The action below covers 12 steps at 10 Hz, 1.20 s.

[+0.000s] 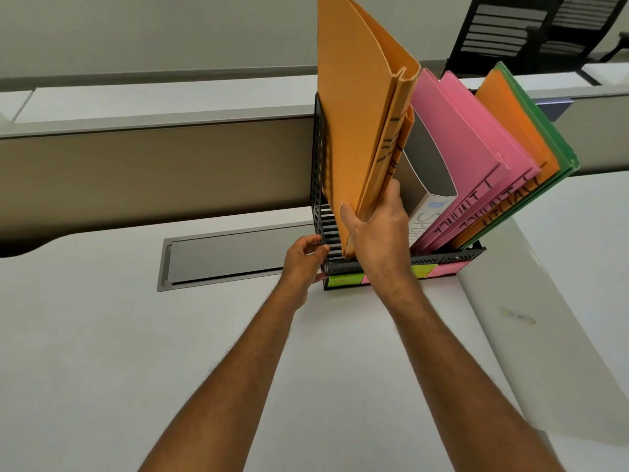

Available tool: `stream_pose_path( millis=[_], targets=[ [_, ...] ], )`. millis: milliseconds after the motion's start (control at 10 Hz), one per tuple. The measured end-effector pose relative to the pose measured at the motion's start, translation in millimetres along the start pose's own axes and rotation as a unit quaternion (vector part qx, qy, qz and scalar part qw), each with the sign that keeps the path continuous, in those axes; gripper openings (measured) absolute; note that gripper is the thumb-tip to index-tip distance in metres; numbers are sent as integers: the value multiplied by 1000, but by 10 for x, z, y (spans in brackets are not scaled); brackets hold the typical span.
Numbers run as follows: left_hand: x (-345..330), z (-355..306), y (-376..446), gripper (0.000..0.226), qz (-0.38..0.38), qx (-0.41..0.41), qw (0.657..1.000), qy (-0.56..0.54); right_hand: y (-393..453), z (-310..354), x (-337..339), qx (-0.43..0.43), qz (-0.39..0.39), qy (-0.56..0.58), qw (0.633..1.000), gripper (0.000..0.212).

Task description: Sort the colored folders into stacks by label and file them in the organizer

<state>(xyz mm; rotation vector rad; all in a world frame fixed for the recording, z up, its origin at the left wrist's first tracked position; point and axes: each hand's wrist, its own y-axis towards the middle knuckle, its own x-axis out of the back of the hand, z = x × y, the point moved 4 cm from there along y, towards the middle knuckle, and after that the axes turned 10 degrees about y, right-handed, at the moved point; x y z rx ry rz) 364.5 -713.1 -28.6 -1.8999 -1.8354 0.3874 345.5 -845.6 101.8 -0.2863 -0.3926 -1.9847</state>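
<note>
A black perforated organizer (452,257) stands on the white desk against the partition, with green and pink sticky labels along its front. My right hand (377,229) grips the lower edge of two orange folders (357,107) standing upright in the organizer's leftmost section. My left hand (304,258) holds the organizer's front left corner. A white magazine box (430,185) sits in the middle section. To its right lean two pink folders (466,148), an orange folder (510,131) and a green folder (544,131), with black handwritten labels on their edges.
A grey cable hatch (231,257) is set into the desk left of the organizer. A tan partition (153,175) runs behind the desk. A seam divides this desk from another surface (544,335) at right. Black mesh chairs (510,28) stand beyond the partition.
</note>
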Motion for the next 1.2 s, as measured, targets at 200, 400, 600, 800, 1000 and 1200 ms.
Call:
stream_pose_path(
  millis=[200,400,600,800,1000,1200],
  targets=[
    [4,20,21,34,1,-7,1000,-4,-127,-242,-100,-42,14,29,999,60],
    [-1,53,49,31,-4,-18,1000,-1,-205,-388,-177,-45,25,4,999,63],
    [-5,85,70,27,-13,-35,999,13,-219,-480,-188,-51,41,-10,998,66],
    [5,97,-15,26,-55,-74,992,81,-276,-491,-124,-31,65,-3,997,70],
    [116,97,-271,29,-82,-103,980,149,-413,-533,-5,-24,96,-30,995,72],
    [414,174,-671,36,-114,-133,951,255,-714,-571,164,-7,90,-85,992,76]
  ],
)
